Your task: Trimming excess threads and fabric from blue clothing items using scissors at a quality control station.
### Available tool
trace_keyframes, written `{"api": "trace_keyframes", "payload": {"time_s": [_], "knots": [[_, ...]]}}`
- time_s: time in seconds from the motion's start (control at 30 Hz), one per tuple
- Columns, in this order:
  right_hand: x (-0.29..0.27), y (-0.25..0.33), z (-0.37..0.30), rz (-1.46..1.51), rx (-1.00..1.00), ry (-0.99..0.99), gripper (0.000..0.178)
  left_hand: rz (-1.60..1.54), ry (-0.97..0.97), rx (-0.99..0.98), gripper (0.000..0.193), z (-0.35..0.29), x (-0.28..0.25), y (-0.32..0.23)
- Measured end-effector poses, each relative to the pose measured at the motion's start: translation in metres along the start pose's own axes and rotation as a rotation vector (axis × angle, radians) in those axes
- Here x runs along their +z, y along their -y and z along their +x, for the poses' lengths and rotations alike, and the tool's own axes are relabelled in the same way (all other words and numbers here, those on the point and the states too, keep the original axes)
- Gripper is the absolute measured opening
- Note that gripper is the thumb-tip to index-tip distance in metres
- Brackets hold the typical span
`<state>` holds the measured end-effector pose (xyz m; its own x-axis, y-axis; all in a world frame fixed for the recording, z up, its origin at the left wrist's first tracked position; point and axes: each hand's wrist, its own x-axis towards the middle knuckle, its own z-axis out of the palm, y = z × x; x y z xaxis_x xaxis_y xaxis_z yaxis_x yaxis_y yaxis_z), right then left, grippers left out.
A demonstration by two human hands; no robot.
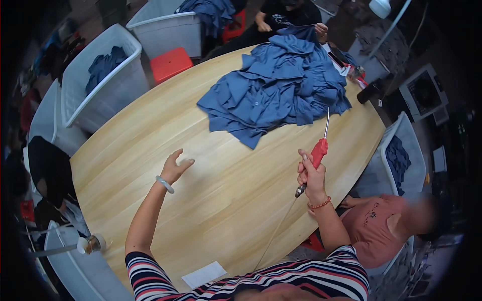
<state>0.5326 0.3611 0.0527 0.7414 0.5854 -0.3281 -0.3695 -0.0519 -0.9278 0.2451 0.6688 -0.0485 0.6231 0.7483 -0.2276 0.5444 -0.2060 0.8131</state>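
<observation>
In my right hand (312,175) is a red air blow gun (318,152) with a long thin metal nozzle, its fingers wrapped round the handle. The nozzle points away from me, toward a heap of blue garments (281,85) on the far part of the wooden table (201,190). A thin pale hose (273,236) runs from the gun's lower end back toward me. My left hand (176,166) hovers over the bare wood left of the heap, fingers apart and holding nothing. A pale bangle circles that wrist.
Across the table a person (291,15) holds part of the blue cloth. Another person in a pink shirt (374,226) sits at the right edge. White bins (108,103) with blue garments stand around, beside a red stool (170,64). A white paper (204,275) lies near me.
</observation>
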Motion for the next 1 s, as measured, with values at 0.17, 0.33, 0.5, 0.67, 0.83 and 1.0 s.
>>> {"api": "trace_keyframes", "payload": {"time_s": [0.17, 0.33, 0.5, 0.67, 0.83, 1.0], "knots": [[-0.03, -0.012, 0.047, 0.083, -0.138, -0.088, 0.028, 0.261, 0.019, 0.142, 0.092, 0.013, 0.016, -0.045], [-0.067, -0.035, 0.106, 0.117, -0.108, -0.163, 0.028, 0.447, -0.017, 0.344, 0.112, 0.054, 0.079, -0.096], [-0.094, -0.043, 0.14, 0.016, -0.082, -0.141, 0.027, 0.619, -0.052, 0.562, 0.128, 0.161, 0.165, -0.187], [-0.141, -0.047, 0.165, 0.01, -0.024, -0.114, 0.027, 0.766, -0.172, 0.549, 0.135, 0.298, 0.269, -0.257], [-0.188, -0.042, 0.197, -0.014, -0.044, -0.099, 0.024, 0.848, 0.02, 0.398, 0.097, 0.362, 0.325, -0.248], [-0.192, -0.011, 0.241, -0.092, -0.081, -0.057, 0.022, 0.85, -0.072, 0.548, 0.06, 0.335, 0.329, -0.216]]}}
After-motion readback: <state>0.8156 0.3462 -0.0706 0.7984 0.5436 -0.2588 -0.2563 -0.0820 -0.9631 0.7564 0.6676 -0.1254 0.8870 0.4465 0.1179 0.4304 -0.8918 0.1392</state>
